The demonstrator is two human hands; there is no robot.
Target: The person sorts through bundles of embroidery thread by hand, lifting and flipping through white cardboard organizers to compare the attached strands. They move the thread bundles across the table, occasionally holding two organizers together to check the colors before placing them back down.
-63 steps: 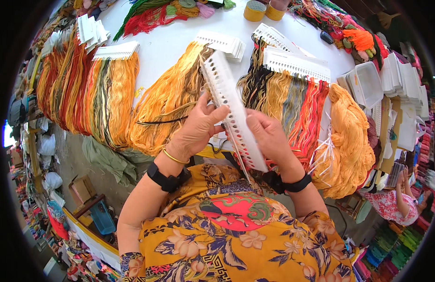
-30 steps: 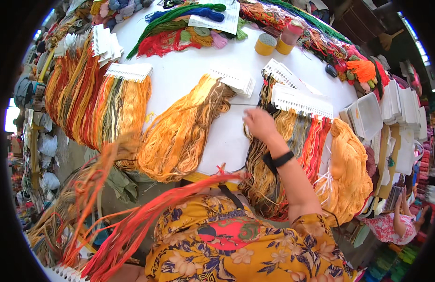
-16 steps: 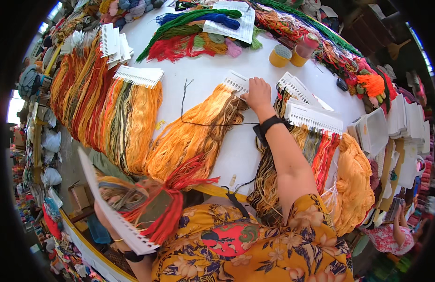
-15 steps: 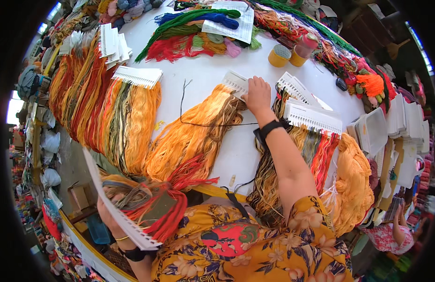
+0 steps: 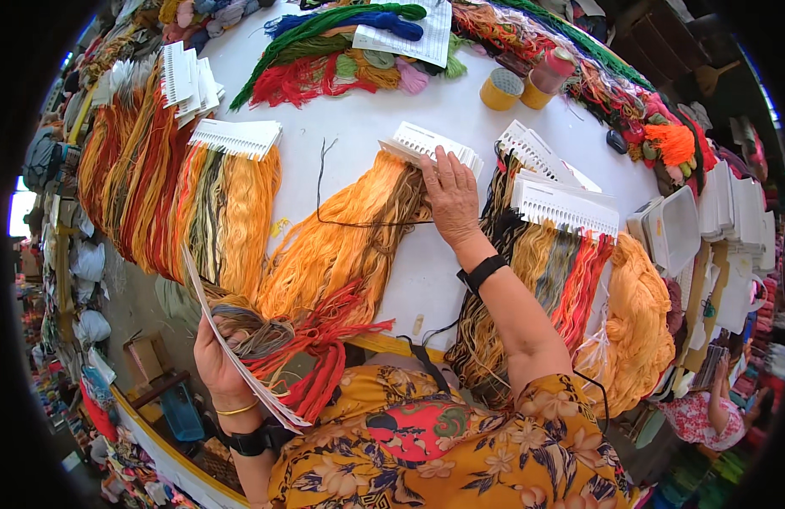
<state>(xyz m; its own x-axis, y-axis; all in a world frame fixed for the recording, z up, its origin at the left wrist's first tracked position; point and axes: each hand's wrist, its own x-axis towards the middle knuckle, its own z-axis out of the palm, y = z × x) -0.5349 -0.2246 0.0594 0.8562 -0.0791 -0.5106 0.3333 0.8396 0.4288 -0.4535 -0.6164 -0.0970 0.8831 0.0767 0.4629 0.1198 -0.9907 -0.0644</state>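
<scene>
At the lower left my left hand [image 5: 220, 365] grips a long white punched card [image 5: 244, 373] by its outer side. Red, grey and brown thread hanks [image 5: 312, 339] hang from that card across my lap. On the table ahead, my right hand [image 5: 450, 195] rests with outstretched fingers on the lower edge of a small stack of white punched cards [image 5: 435, 144]. From this stack, orange and brown threads [image 5: 342, 229] spread toward me. A loose dark strand [image 5: 320, 195] curves over them.
Left are more carded threads [image 5: 231, 220]; right, another carded bunch [image 5: 549, 263] and an orange hank [image 5: 634, 331]. Coloured yarn skeins [image 5: 342, 59] with a printed sheet, two yellow containers [image 5: 501, 89] and a computer mouse [image 5: 616, 141] lie farther back. A co-worker [image 5: 706, 416] is at right.
My right hand has shifted left and nearer, fingers now straighter over the cards, which show as a fanned stack. The left hand's card has swung rightward and stands more edge-on.
</scene>
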